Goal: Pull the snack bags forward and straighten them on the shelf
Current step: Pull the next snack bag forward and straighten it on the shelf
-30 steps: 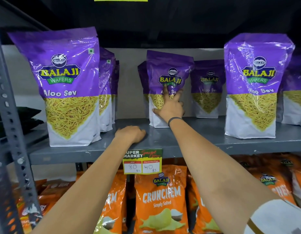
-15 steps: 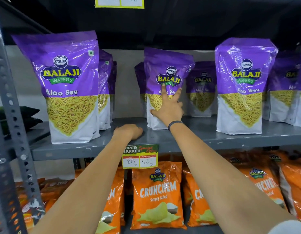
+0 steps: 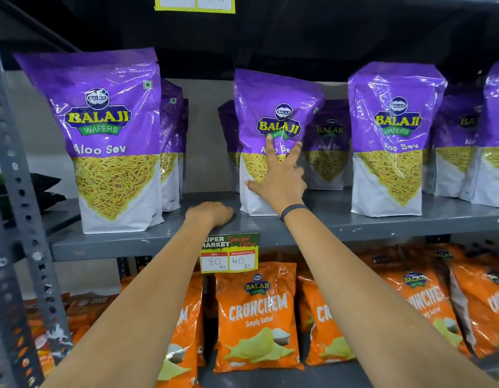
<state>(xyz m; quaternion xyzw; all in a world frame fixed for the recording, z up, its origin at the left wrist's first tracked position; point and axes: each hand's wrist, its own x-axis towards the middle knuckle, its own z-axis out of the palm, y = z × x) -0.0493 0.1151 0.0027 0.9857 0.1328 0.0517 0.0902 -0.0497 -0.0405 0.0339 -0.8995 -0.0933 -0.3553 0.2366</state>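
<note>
Purple Balaji Aloo Sev snack bags stand on a grey metal shelf (image 3: pixel 340 224). My right hand (image 3: pixel 280 180) is pressed on the front of the middle bag (image 3: pixel 270 107), thumb at its left side and outer fingers curled around its right edge. That bag stands a bit behind the shelf's front edge and leans slightly. My left hand (image 3: pixel 210 214) rests as a closed fist on the shelf just left of it. A left bag (image 3: pixel 108 135) and a right bag (image 3: pixel 394 141) stand near the front. More bags (image 3: pixel 328 152) stand behind.
A price tag (image 3: pixel 228 253) hangs on the shelf's front edge. Orange Crunchem bags (image 3: pixel 256 317) fill the shelf below. A perforated grey upright (image 3: pixel 16 191) rises at the left, with dark bags (image 3: pixel 44 189) beyond it. Another shelf sits close overhead.
The middle bag has come forward under my right hand and looks larger. My left fist has stayed on the shelf. The view has shifted slightly right.
</note>
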